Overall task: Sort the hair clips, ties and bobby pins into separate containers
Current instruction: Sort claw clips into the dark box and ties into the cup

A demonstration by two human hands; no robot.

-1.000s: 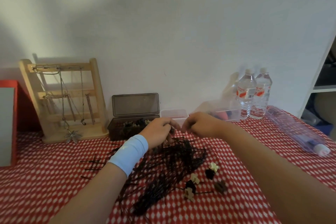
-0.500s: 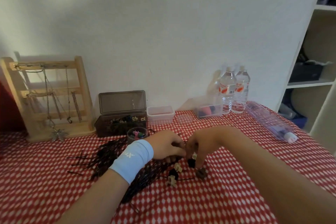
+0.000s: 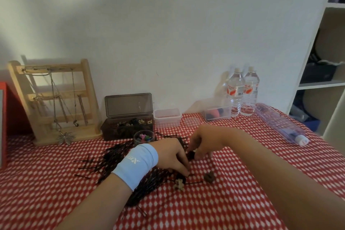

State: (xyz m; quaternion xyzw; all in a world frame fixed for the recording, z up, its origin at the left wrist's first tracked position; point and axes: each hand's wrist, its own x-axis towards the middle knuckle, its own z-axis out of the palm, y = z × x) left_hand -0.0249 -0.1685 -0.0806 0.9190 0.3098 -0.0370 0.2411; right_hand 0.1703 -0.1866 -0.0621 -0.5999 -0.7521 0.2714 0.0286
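the loose clips lie at the near right edge of the bobby pin pile (image 3: 119,162). a beige clip (image 3: 179,184) sits just in front of your left fingertips, and a brown clip (image 3: 210,176) lies a little to its right on the red checked tablecloth (image 3: 233,201). your right hand (image 3: 205,143) pinches a dark clip (image 3: 191,155) between thumb and curled fingers, low over the pile. your left hand (image 3: 170,155), above the blue wristband (image 3: 136,164), points its fingers down together onto something dark at the pile's edge; i cannot tell whether it grips that or only presses on it. the step looks like picking clips out of the pins, so lift the dark clip straight up and check that no pin hangs from its teeth. use the left fingers to hold the pins down while it comes free. the brown box (image 3: 128,127) behind the pile, lid up, has small clips in it and is likely where this one belongs. the small round cup (image 3: 143,137) of coloured bits stands between pile and box, so carry the clip over it rather than brushing past. beside the box a clear tub (image 3: 167,117) looks empty. further right, by the two water bottles (image 3: 242,91), a clear container (image 3: 216,113) holds pink and dark things, perhaps ties.
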